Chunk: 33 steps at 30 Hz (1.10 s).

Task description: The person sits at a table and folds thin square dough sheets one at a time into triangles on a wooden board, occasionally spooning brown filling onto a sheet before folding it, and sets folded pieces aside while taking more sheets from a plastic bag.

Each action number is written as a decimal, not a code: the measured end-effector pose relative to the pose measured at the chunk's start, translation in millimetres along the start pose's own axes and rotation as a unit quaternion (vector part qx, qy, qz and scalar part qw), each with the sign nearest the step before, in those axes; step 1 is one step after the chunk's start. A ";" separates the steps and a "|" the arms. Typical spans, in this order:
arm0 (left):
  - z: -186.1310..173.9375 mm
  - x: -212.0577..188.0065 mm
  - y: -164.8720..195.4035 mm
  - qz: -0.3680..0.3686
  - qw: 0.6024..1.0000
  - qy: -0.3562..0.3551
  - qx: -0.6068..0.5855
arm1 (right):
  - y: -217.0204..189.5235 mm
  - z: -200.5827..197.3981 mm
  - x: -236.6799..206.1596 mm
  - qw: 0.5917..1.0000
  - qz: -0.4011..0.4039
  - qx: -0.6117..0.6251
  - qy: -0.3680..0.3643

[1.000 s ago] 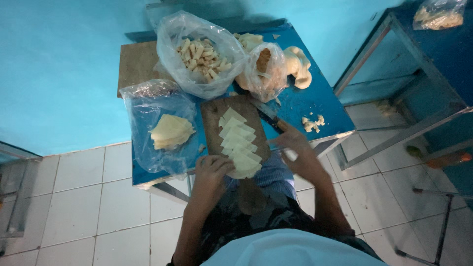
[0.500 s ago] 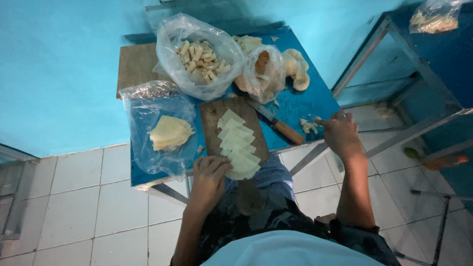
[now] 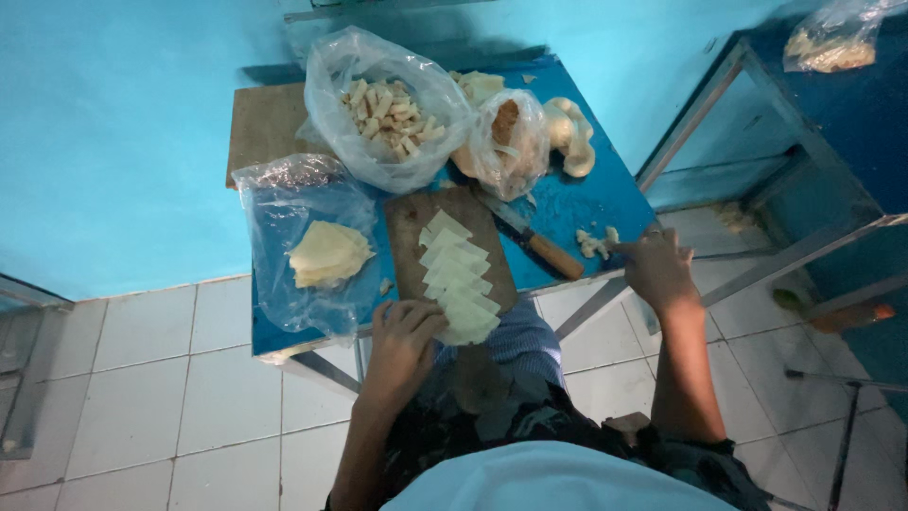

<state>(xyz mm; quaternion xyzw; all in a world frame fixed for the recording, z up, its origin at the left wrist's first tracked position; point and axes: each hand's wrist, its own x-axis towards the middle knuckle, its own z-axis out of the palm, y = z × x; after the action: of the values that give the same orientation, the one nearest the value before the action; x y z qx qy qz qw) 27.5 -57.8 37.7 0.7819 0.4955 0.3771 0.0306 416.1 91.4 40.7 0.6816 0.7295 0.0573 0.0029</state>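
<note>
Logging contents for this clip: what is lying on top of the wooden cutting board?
On the cutting board lies a row of overlapping pale flat slices; the left hand touches the nearest ones. The board's near end is hidden beneath slices and hand. The knife lies beside it.

Pale slices (image 3: pixel 456 279) fanned along board (image 3: pixel 407 227); scraps (image 3: pixel 596 243) apart.

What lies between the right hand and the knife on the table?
Nothing visible. The right hand is at the table's near edge beside the small scraps; the knife lies just left of them on bare blue tabletop, handle toward the hand, nothing covering it.
</note>
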 end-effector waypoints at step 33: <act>4.5 -1.6 -5.0 -0.007 1.000 -0.001 0.025 | 6.8 -14.6 18.0 0.989 -0.105 0.037 0.099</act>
<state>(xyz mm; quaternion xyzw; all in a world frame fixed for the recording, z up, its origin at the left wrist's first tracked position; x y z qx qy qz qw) 26.2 -55.1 31.5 0.7793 0.5102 0.3635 0.0142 420.4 108.5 57.1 0.5922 0.7950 0.0969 -0.0891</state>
